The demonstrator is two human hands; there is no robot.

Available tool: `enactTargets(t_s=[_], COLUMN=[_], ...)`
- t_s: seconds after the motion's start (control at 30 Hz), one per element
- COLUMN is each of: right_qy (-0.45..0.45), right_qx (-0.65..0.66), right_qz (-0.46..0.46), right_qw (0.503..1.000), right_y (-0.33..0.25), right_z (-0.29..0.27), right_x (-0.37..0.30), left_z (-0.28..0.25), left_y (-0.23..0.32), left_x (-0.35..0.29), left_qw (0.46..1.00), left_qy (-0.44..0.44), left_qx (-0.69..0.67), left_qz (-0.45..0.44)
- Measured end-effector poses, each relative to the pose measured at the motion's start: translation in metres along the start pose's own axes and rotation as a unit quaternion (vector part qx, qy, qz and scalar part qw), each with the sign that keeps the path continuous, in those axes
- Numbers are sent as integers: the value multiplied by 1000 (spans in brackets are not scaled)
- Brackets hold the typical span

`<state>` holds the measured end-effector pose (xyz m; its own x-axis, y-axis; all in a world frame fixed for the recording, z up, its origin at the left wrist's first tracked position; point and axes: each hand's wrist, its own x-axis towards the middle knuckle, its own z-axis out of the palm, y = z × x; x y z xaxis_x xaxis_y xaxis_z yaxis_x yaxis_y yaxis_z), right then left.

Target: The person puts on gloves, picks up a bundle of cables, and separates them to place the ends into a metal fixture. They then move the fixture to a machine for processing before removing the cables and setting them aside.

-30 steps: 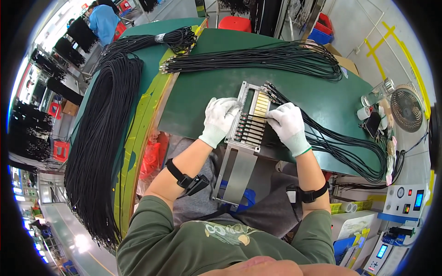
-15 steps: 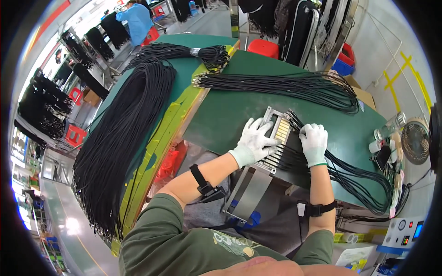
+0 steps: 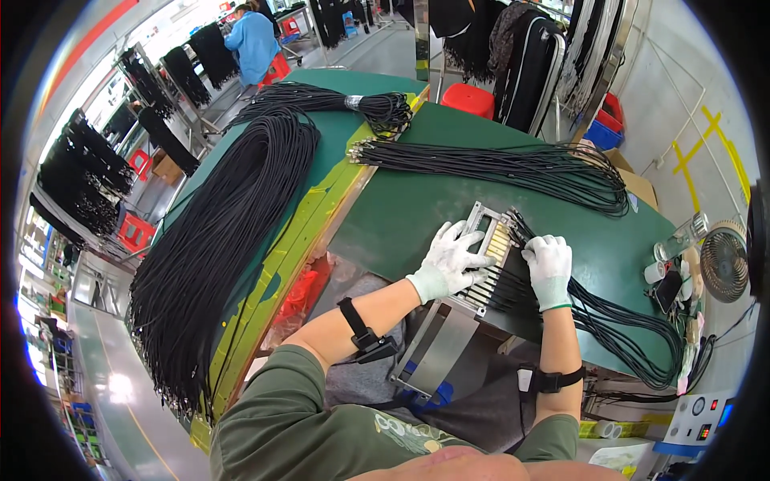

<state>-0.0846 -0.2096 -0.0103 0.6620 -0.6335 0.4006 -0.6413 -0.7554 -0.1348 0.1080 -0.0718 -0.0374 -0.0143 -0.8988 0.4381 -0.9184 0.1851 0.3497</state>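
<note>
A slotted metal fixture [image 3: 477,215] with a row of pale yellow blocks sits at the table's near edge. My left hand [image 3: 451,260], in a white glove, lies over the fixture's left side with its fingers apart. To the right of it, my gloved right hand [image 3: 549,268] has its fingers curled and pressed together. Black cables [image 3: 520,226] run from the fixture's far end toward my right fingertips, and what sits between those fingertips is too small to tell. More thin black cables [image 3: 507,293] lie across the fixture's near slots. A cable bundle [image 3: 634,333] loops away beyond my right wrist.
A cable bundle [image 3: 489,164] lies across the far green table [image 3: 385,220]. A large cable heap [image 3: 233,232] covers the left table past a yellow-taped edge [image 3: 281,280]. At right stand a small fan [image 3: 724,264] and a glass jar [image 3: 682,236]. A person in blue [image 3: 255,44] is far off.
The whole scene has shifted slightly downward in the view. My left hand remains on the fixture and my right hand stays closed beside it, with little visible movement.
</note>
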Motion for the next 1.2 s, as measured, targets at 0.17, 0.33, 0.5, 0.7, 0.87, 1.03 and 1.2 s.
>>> enactTargets(t_s=[0.17, 0.33, 0.5, 0.7, 0.87, 1.03, 1.2], right_qy=[68, 47, 42, -37, -23, -20, 21], right_qx=[69, 165, 216, 276, 261, 261, 241], right_qz=[-29, -111, -132, -88, -45, -45, -50], right_qw=[995, 979, 966, 956, 964, 964, 969], right_y=[-2, -44, -53, -48, -21, -23, -12], right_z=[0, -17, -17, -9, -24, -25, -16], right_x=[-4, -5, -6, -9, -9, -14, -13], left_z=[-2, 1, -4, -14, -14, -10, 3], left_y=[0, -3, -3, 2, -6, -9, -20], left_x=[4, 4, 5, 12, 11, 6, 4], left_qw=[997, 981, 981, 969, 952, 962, 968], left_qy=[27, 154, 138, 186, 244, 225, 217], left_qx=[-61, -117, -137, -159, -180, -145, -112], left_qz=[-41, -33, -26, 32, -39, -55, -54])
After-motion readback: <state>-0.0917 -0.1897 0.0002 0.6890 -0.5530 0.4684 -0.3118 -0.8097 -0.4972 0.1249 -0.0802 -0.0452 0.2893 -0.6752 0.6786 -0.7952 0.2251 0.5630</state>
